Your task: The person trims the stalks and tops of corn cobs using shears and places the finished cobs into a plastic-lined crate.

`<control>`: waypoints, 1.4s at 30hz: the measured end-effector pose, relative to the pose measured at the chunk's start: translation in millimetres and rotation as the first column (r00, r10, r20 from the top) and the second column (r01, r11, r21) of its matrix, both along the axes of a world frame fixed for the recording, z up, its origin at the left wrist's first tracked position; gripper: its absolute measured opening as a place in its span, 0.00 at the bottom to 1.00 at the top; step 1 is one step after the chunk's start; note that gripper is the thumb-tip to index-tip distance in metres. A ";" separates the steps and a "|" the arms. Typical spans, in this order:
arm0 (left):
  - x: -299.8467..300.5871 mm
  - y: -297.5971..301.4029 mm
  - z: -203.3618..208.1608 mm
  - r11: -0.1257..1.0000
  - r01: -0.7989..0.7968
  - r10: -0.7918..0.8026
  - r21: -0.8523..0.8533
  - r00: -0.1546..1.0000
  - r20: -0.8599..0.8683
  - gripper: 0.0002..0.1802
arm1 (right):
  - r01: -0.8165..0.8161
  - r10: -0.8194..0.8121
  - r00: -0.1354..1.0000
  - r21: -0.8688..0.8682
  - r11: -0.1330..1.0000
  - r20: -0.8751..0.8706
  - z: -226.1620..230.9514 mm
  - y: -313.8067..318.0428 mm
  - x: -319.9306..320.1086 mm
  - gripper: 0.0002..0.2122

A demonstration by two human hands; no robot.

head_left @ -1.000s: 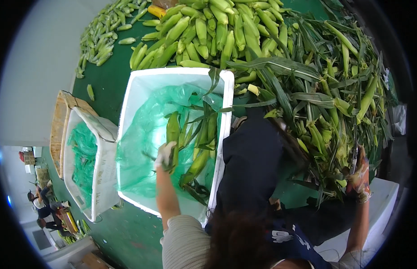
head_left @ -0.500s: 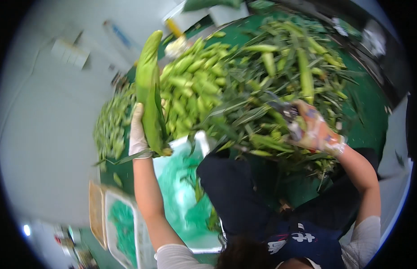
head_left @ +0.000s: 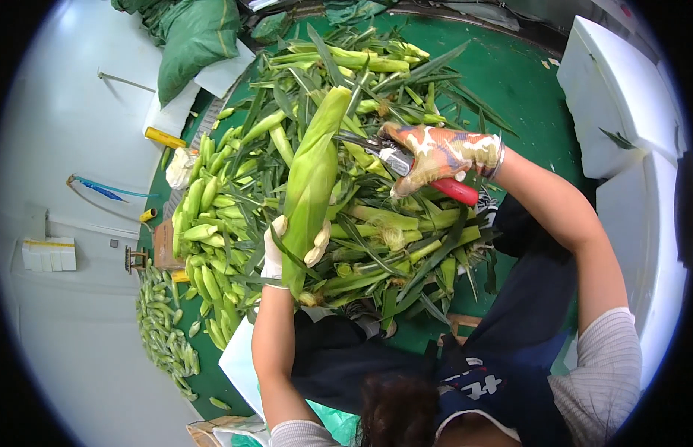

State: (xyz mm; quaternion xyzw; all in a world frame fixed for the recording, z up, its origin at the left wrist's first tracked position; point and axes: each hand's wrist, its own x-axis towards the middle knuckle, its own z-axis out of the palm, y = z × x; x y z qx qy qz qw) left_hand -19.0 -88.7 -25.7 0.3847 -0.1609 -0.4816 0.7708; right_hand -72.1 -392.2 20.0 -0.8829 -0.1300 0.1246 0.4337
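In my white-gloved left hand (head_left: 273, 252) is a large ear of corn (head_left: 314, 182) in its green husk. Its stalk end points down toward me and its tip points away, tilted slightly right. My fingers wrap round the lower part. My right hand (head_left: 449, 154), in a patterned orange and white glove, grips pruning shears (head_left: 396, 159) with a red handle. The shears' blades point left toward the upper part of the ear, and I cannot tell whether they touch it. Beneath both hands lies a heap of cut husk leaves and stalks (head_left: 376, 231).
Trimmed green ears (head_left: 212, 246) are piled left of the leaves, with wrapped ears (head_left: 164, 320) farther left. White foam boxes (head_left: 615, 97) stand at the right. A green sack (head_left: 200, 52) lies at the far left. My legs are bent close to the heap on the green floor (head_left: 503, 67).
The view has swung rightward. My left hand has brought the corn from the left side to over the leaf heap, close to the shears. My right hand still holds the shears, now raised beside the ear.
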 end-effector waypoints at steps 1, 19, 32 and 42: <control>-0.5 0.0 -3.4 1.000 0.007 -0.007 -0.006 1.000 -0.011 0.47 | -0.008 0.008 0.999 -0.019 1.000 0.035 -3.5 -0.7 0.0 0.33; -1.0 57.9 39.6 0.740 -0.345 0.226 0.578 0.936 0.270 0.26 | 0.028 -0.059 0.996 -0.381 0.924 -0.070 -35.0 -11.5 -14.5 0.21; 65.8 39.3 103.4 0.791 -0.052 -0.148 0.610 0.951 0.272 0.48 | 0.079 -0.114 0.959 0.141 0.987 0.258 -9.2 49.0 11.1 0.27; -37.9 28.8 -5.5 0.672 -0.738 0.710 -0.064 0.617 0.341 0.14 | 0.355 -0.436 0.874 0.329 0.875 0.216 -57.0 85.1 -4.0 0.31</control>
